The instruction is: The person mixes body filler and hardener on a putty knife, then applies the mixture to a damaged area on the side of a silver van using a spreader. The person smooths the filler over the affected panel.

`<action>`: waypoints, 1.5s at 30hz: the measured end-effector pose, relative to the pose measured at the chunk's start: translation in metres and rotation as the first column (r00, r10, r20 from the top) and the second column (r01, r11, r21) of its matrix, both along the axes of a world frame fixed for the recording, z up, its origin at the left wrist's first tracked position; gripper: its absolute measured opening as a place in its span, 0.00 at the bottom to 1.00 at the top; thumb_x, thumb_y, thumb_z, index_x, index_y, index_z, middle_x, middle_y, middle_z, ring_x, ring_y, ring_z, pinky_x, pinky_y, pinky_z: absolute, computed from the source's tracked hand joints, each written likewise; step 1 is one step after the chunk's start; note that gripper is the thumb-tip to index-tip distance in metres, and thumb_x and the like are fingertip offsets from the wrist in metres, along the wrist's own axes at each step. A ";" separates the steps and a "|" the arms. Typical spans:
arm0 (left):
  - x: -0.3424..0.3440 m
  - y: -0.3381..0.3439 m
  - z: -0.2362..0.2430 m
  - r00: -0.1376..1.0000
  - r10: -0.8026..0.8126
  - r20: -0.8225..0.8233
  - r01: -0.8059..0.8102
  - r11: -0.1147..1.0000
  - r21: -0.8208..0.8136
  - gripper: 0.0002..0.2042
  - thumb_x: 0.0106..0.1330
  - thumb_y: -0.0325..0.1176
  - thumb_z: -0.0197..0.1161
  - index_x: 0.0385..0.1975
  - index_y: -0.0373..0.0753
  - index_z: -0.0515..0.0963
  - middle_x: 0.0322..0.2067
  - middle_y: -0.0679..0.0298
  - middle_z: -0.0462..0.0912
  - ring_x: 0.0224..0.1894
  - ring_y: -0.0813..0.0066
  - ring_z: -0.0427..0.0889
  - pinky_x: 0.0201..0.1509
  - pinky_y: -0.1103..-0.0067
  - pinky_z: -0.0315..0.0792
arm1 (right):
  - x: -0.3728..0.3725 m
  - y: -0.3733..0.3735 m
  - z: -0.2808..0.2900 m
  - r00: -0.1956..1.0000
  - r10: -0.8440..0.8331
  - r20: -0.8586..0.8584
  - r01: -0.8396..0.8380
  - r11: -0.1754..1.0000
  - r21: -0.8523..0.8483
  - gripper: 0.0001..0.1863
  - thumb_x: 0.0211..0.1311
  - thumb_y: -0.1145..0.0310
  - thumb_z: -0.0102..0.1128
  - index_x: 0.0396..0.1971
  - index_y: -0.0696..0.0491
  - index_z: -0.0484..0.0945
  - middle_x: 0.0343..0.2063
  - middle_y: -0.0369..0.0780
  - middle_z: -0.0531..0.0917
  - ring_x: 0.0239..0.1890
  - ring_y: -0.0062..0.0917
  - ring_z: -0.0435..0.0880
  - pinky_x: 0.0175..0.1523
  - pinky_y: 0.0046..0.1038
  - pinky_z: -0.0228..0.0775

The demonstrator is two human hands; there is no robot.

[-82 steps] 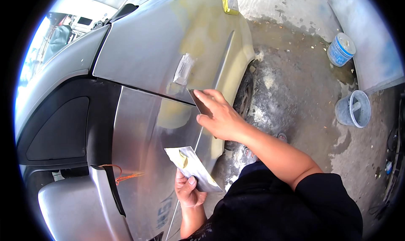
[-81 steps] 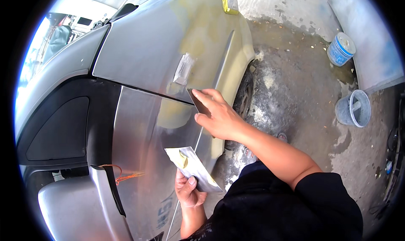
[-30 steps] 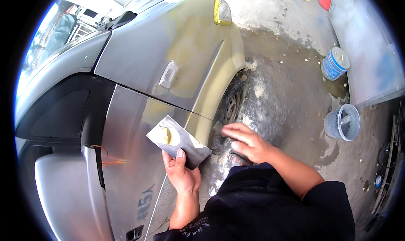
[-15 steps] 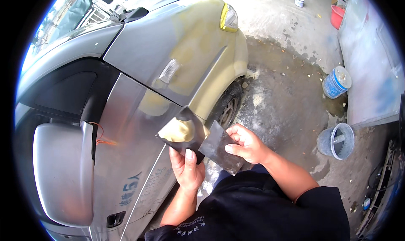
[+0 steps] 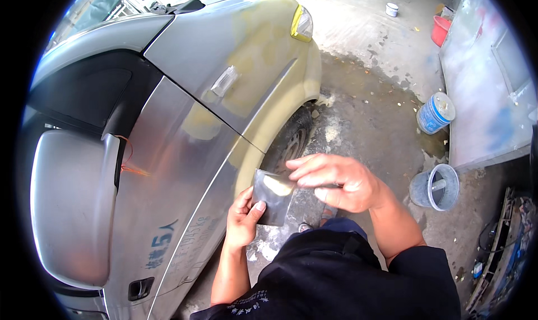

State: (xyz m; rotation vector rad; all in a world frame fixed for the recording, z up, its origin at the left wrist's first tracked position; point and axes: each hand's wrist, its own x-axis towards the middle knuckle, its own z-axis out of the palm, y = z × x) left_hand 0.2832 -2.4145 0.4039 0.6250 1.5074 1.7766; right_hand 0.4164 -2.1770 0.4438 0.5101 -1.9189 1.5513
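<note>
The left grip pinches a flat grey plate by its side, just beside the right grip; I cannot tell if that one holds anything. The plate looks light and stiff; hold the bare edge, off the soft-looking, yellowish paste. Beyond is a car wheel.

I can't make out much of the thin dark piece in the right hand; the fingers screen it. The left hand's thumb covers part of the grey plate. Beyond both, the fender hides the wheel's top; nearer, the shirt blocks the legs.
</note>
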 end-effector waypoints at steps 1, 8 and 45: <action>-0.002 -0.004 -0.003 0.998 -0.044 0.048 0.041 0.997 0.071 0.21 0.65 0.20 0.56 0.59 0.28 0.65 0.48 0.57 0.79 0.49 0.74 0.78 0.56 0.77 0.69 | -0.002 -0.009 0.003 0.999 0.037 -0.002 -0.037 0.996 0.081 0.25 0.48 0.85 0.55 0.50 0.54 0.77 0.48 0.46 0.78 0.49 0.39 0.78 0.53 0.35 0.72; 0.002 -0.045 -0.021 0.963 -0.155 0.219 0.114 0.975 0.189 0.21 0.64 0.22 0.58 0.57 0.28 0.67 0.47 0.56 0.80 0.49 0.73 0.79 0.55 0.77 0.70 | 0.002 -0.038 -0.011 0.950 -0.067 0.305 -0.030 0.953 0.302 0.25 0.45 0.80 0.56 0.49 0.51 0.79 0.52 0.45 0.76 0.53 0.39 0.75 0.56 0.36 0.69; 0.030 0.076 -0.051 0.886 0.459 0.065 -0.462 0.887 0.023 0.27 0.64 0.17 0.52 0.64 0.31 0.59 0.60 0.55 0.70 0.60 0.66 0.71 0.67 0.71 0.60 | -0.016 0.109 -0.138 0.770 -0.361 0.526 0.301 0.932 0.200 0.18 0.55 0.67 0.62 0.47 0.53 0.78 0.52 0.44 0.74 0.55 0.40 0.73 0.60 0.37 0.65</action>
